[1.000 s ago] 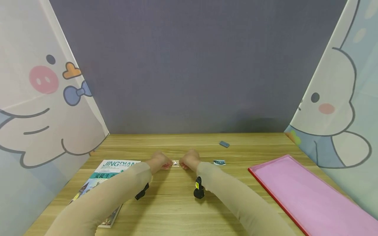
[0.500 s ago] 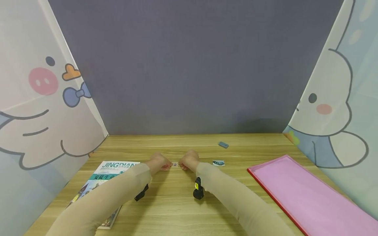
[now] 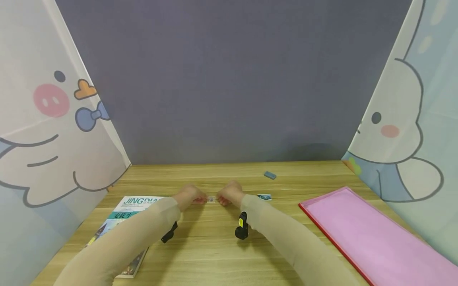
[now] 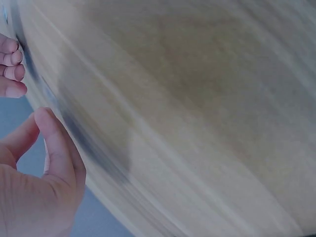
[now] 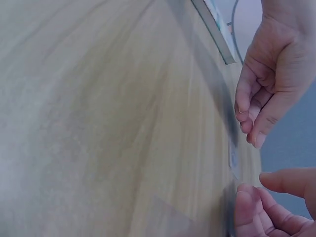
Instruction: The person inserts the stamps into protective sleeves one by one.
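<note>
A tiny square picture card (image 3: 211, 199), stamp-like, sits at the wooden table's (image 3: 211, 246) middle, between my hands. My left hand (image 3: 190, 196) is at its left edge, fingertips right beside it, thumb and forefinger tips close together. Opposite is my right hand (image 3: 230, 193), its fingers loosely bent near the right edge. The right wrist view shows the card (image 5: 233, 159) as a thin sliver flat along the tabletop, with the right thumb apart from the forefinger and nothing between them. That same view has the left hand (image 5: 276, 74) above it.
Beyond the right hand lies another small picture card (image 3: 264, 197), bluish and partly behind the sleeve. Farther back is a small grey-blue block (image 3: 270, 175). A book (image 3: 119, 214) lies at left, partly under the left sleeve. On the right is a pink red-edged board (image 3: 372, 234).
The bright glare on the small card has faded and its print now shows. My right hand has shifted slightly right, away from it. The head view has turned a little.
</note>
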Available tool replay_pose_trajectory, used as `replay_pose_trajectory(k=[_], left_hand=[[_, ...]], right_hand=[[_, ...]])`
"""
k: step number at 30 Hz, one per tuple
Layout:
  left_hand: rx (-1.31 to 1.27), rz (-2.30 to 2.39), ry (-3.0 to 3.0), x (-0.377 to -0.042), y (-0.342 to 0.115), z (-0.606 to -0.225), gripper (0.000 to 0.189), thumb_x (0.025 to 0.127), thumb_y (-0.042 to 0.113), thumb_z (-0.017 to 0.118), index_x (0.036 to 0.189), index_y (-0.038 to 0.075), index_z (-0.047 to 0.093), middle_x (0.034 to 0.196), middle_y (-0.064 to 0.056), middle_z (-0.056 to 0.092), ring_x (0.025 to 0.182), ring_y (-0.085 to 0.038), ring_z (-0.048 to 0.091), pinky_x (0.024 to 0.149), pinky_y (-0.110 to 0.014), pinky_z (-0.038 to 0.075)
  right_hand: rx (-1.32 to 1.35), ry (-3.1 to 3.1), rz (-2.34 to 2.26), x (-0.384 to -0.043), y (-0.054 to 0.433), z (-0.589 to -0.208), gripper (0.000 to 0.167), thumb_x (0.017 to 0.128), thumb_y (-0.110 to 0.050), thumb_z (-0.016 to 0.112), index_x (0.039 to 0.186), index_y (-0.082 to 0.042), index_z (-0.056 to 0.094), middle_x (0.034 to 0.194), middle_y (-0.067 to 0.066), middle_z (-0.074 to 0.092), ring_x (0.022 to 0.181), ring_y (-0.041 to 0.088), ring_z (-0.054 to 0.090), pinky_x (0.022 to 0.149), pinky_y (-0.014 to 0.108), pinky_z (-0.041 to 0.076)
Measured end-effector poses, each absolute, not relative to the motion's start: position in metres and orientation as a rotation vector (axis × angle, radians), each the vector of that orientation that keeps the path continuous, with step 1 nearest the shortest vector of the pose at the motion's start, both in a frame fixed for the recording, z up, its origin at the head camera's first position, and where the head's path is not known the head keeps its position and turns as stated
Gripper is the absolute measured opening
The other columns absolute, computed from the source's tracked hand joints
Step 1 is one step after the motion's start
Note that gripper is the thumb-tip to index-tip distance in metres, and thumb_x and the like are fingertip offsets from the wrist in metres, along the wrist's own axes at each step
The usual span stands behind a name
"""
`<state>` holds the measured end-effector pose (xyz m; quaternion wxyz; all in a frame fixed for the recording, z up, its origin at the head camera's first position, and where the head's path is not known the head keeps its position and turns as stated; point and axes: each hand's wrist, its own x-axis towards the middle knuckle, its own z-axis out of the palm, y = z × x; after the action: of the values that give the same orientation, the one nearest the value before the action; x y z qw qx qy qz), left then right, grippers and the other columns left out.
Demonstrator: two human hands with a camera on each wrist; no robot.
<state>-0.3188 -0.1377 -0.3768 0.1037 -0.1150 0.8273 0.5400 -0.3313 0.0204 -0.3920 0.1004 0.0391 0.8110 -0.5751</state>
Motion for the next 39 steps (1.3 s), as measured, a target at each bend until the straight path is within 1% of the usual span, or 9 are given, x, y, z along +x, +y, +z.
replay_pose_trajectory(k=[5,10,13,15,20,24,27,33,39], left_hand=[[-0.315,1.627,2.436,-0.32,-0.139,-0.374,0.016,0.083,-0.003,0.071,0.096,-0.012,0.068,0.078,-0.011,0.068,0.062,-0.013,0.064,0.069,-0.025,0.061],[-0.256,1.63,2.453,-0.317,-0.137,-0.37,0.024,0.085,0.001,0.07,0.106,-0.011,0.066,0.094,-0.016,0.07,0.074,-0.017,0.067,0.078,-0.029,0.06],[-0.23,1.618,2.473,-0.314,-0.135,-0.366,0.03,0.087,0.006,0.07,0.111,-0.011,0.063,0.103,-0.017,0.068,0.081,-0.02,0.068,0.084,-0.032,0.059],[-0.225,1.613,2.487,-0.313,-0.133,-0.363,0.031,0.087,0.007,0.07,0.112,-0.011,0.063,0.107,-0.018,0.067,0.084,-0.021,0.068,0.085,-0.032,0.059],[-0.164,1.598,2.519,-0.308,-0.128,-0.361,0.026,0.087,0.006,0.069,0.109,-0.009,0.066,0.116,-0.02,0.065,0.081,-0.02,0.066,0.082,-0.031,0.06],[-0.14,1.588,2.515,-0.303,-0.122,-0.363,0.021,0.087,0.003,0.07,0.105,-0.006,0.068,0.116,-0.021,0.066,0.078,-0.02,0.064,0.079,-0.031,0.061],[-0.139,1.574,2.521,-0.299,-0.116,-0.364,0.022,0.085,0.004,0.072,0.104,-0.006,0.069,0.111,-0.02,0.067,0.075,-0.019,0.065,0.076,-0.031,0.061],[-0.096,1.594,2.482,-0.294,-0.101,-0.367,0.023,0.085,0.003,0.072,0.105,-0.008,0.068,0.1,-0.018,0.069,0.079,-0.024,0.068,0.081,-0.036,0.061],[-0.028,1.568,2.5,-0.286,-0.09,-0.374,0.024,0.082,0.006,0.077,0.102,-0.005,0.069,0.095,-0.014,0.07,0.072,-0.02,0.067,0.072,-0.032,0.062]], right_hand=[[0.086,2.399,-1.714,-0.33,0.03,-0.384,0.006,0.079,0.002,0.07,0.081,0.008,0.071,0.072,0.017,0.071,0.047,0.013,0.061,0.055,0.028,0.06],[0.021,2.482,-1.624,-0.33,0.043,-0.373,0.012,0.081,-0.005,0.073,0.087,0.005,0.071,0.081,0.018,0.072,0.069,0.025,0.071,0.065,0.034,0.062],[-0.031,2.525,-1.574,-0.33,0.051,-0.367,0.018,0.083,-0.008,0.073,0.096,0.004,0.072,0.091,0.018,0.073,0.083,0.03,0.072,0.07,0.036,0.062],[-0.054,2.546,-1.55,-0.33,0.056,-0.365,0.021,0.084,-0.01,0.073,0.101,0.002,0.072,0.096,0.017,0.072,0.087,0.03,0.071,0.074,0.037,0.061],[-0.086,2.587,-1.472,-0.33,0.068,-0.363,0.023,0.086,-0.014,0.074,0.106,-0.002,0.073,0.103,0.011,0.07,0.082,0.025,0.068,0.073,0.037,0.06],[-0.096,2.612,-1.411,-0.33,0.075,-0.365,0.022,0.085,-0.015,0.075,0.103,-0.003,0.073,0.094,0.008,0.07,0.071,0.019,0.063,0.071,0.038,0.059],[-0.107,2.624,-1.383,-0.33,0.082,-0.367,0.023,0.085,-0.014,0.075,0.104,-0.002,0.072,0.087,0.009,0.069,0.066,0.017,0.06,0.069,0.038,0.059],[-0.076,2.572,-1.38,-0.333,0.094,-0.373,0.029,0.086,-0.013,0.074,0.111,0.0,0.07,0.089,0.007,0.067,0.072,0.018,0.06,0.067,0.034,0.058],[-0.095,2.566,-1.384,-0.335,0.1,-0.381,0.03,0.085,-0.012,0.075,0.111,0.002,0.069,0.094,0.008,0.067,0.074,0.016,0.062,0.068,0.029,0.058]])
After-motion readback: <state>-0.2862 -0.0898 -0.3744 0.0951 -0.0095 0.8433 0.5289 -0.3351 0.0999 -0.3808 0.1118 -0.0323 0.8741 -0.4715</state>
